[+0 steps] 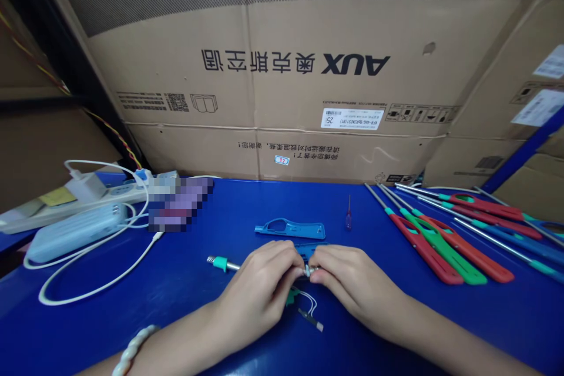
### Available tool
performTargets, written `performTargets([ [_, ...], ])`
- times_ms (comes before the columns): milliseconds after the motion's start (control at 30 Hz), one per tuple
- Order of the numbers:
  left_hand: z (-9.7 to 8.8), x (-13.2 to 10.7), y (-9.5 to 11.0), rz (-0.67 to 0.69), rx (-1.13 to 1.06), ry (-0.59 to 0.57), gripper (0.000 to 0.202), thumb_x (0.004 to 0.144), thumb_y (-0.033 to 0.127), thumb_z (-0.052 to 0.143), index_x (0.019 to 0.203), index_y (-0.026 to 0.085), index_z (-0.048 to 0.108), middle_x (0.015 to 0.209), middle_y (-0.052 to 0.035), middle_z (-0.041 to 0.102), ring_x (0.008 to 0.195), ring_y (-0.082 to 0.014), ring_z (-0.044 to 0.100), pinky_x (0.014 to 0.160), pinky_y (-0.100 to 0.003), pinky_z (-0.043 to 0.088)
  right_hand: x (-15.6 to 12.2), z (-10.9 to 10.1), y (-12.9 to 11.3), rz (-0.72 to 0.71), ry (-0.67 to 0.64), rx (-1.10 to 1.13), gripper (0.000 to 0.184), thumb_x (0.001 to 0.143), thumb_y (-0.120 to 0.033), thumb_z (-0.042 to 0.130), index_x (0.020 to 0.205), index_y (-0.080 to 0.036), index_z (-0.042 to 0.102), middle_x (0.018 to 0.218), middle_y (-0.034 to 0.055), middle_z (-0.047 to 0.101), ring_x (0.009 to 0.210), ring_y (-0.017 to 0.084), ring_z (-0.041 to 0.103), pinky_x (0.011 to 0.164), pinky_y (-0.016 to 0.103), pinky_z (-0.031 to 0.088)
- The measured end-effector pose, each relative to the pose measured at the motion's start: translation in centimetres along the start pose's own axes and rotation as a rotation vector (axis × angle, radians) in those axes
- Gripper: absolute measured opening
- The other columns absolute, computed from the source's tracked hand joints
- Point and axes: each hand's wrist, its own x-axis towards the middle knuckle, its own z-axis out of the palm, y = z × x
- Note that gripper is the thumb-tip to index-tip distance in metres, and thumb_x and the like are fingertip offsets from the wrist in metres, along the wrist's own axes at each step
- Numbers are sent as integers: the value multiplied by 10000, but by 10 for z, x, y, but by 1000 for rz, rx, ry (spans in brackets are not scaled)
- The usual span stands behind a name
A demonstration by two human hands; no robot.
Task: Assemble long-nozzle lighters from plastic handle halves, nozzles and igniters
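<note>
1. The left hand point(264, 282) and the right hand point(348, 282) met over the blue tabletop point(198, 282), fingertips curled in and pinched from both sides on a small metal fitting point(309, 271) at the end of a thin steel shaft point(233, 266).
2. That shaft ran left from under the left hand to a teal collar point(219, 262), lying flat on the table; the fitting sat between the two hands, just in front of a blue handle half-shell point(291, 228).
3. Both hands were closed in a fine pinch, not a fist; how much of the fitting each one gripped was hidden by the fingers.
4. Thin white wires point(311, 304) with a dark tip trailed out below the hands, near a small green part, so a good grip would, I judge, keep the shaft level and the wires free of twisting or pinching.
5. A small red-handled probe point(349, 218) stood just beyond the hands, apart from them.
6. Finished-looking instruments with red, green and blue handles point(445, 244) lay in a fanned row to the right, well apart.
7. No tray or bin showed; the only containers were cardboard boxes point(273, 64) behind the table, closed, contents unseen.
8. A white power strip point(88, 194) and power bank point(74, 232) with a looping cable lay at the left.
</note>
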Motion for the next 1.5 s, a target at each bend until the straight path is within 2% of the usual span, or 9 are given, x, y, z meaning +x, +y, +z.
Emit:
performTargets([
  [333,-2,3,0,71,52,-33,179,923,56,387,823,165,488,752,-15,528,679,-143,467,647,-258,379,0,-2,3,-17,-40,-56,345,1014,-354,313,784,-191,511,728,6,568,652,154,535,625,252,386],
  [567,-2,4,-5,56,70,-63,179,914,60,415,811,163,520,739,-5,548,662,-137,476,659,-267,382,-1,4,7,15,-69,-51,277,1000,-305,370,787,-193,508,743,8,571,668,160,538,629,257,383],
  [700,-7,9,-5,-12,54,-104,184,931,118,449,808,166,578,740,-4,571,666,-140,514,666,-270,404,1,1,9,19,-63,17,246,992,-270,378,799,-194,509,751,7,566,662,155,526,633,255,376],
  [867,-17,26,-10,-106,8,-71,177,947,169,473,992,189,643,866,-19,630,805,-160,589,740,-275,451,7,-12,24,149,87,272,240,986,-299,385,813,-199,517,751,-9,554,685,142,522,656,243,375],
  [967,-19,44,-20,-88,133,-127,187,925,109,485,922,173,661,867,-22,634,806,-160,598,739,-268,456,9,-17,39,270,242,365,305,979,-370,379,756,-198,498,674,-24,479,616,137,451,595,246,347],
  [1033,-17,57,-28,-33,323,-209,174,895,72,518,896,161,668,863,-29,636,824,-171,592,743,-270,453,10,-18,48,330,312,422,343,969,-425,377,745,-195,500,654,-27,444,599,137,420,569,248,336],
  [1167,-5,78,-38,8,422,-257,175,876,57,539,877,163,679,863,-31,633,820,-189,573,768,-313,428,10,-19,55,367,358,444,383,943,-494,397,743,-189,515,641,-32,423,589,136,401,548,250,322],
  [1333,14,89,-41,98,514,-323,168,884,78,534,829,157,672,840,-47,613,832,-210,548,758,-334,388,10,-21,52,337,359,417,356,944,-460,412,736,-186,507,668,-24,449,621,138,408,584,258,332],
  [1500,23,91,-47,121,546,-340,142,885,83,546,810,144,650,848,-48,622,824,-207,541,741,-326,367,10,-25,49,320,358,398,327,951,-418,401,736,-188,490,668,-23,449,625,138,405,592,259,334],
])
